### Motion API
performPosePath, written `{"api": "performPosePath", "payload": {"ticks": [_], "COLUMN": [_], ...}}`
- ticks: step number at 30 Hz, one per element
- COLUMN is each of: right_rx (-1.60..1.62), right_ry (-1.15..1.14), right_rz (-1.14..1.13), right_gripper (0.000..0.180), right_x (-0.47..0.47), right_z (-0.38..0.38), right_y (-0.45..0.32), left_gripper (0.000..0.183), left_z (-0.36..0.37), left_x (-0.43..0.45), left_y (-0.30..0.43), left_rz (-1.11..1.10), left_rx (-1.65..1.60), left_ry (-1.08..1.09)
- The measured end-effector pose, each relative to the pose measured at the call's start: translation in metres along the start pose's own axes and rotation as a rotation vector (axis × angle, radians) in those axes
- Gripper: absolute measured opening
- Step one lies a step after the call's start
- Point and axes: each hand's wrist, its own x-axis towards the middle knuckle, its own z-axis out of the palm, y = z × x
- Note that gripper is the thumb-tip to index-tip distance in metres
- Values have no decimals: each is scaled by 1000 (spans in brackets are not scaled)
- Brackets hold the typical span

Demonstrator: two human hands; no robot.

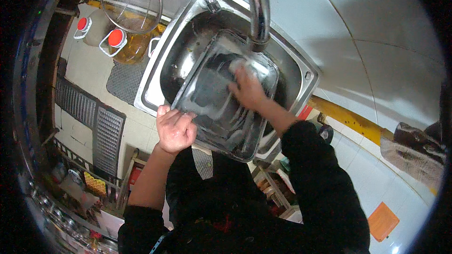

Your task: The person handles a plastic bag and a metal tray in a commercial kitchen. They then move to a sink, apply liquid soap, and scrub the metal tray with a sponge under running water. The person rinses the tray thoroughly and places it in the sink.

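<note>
A wet rectangular metal tray lies tilted across the stainless steel sink, its near end reaching over the sink's front edge. My left hand grips the tray's rim at the left near corner, fingers curled. Over the inside of the tray is my right hand, blurred, with a pale, whitish thing under its fingertips; whether that is a scrubber or suds I cannot tell. The curved chrome faucet hangs above the tray's far end. Whether water runs from it is unclear.
A round wire-mesh strainer hangs at the upper left, above two plastic jugs with red caps, one of yellow oil. Grey mats lie left of the sink. A yellow pipe and a cloth are at the right.
</note>
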Motion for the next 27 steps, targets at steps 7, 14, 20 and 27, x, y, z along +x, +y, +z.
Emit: {"api": "performPosePath", "payload": {"ticks": [7,14,20,27], "right_rx": [125,117,150,431], "right_ry": [99,59,83,-40], "right_rz": [-169,135,264,-96], "right_gripper": [63,59,60,56], "right_x": [2,10,88,-34], "right_z": [7,3,34,10], "right_y": [-97,-4,-67,-151], "left_gripper": [17,16,19,33], "left_z": [1,3,3,11], "left_x": [-4,-1,-6,-9], "left_y": [-1,2,-1,1], "left_rz": [-26,-35,-13,-67], "left_rx": [1,-39,-37,-70], "left_ry": [-14,54,1,108]}}
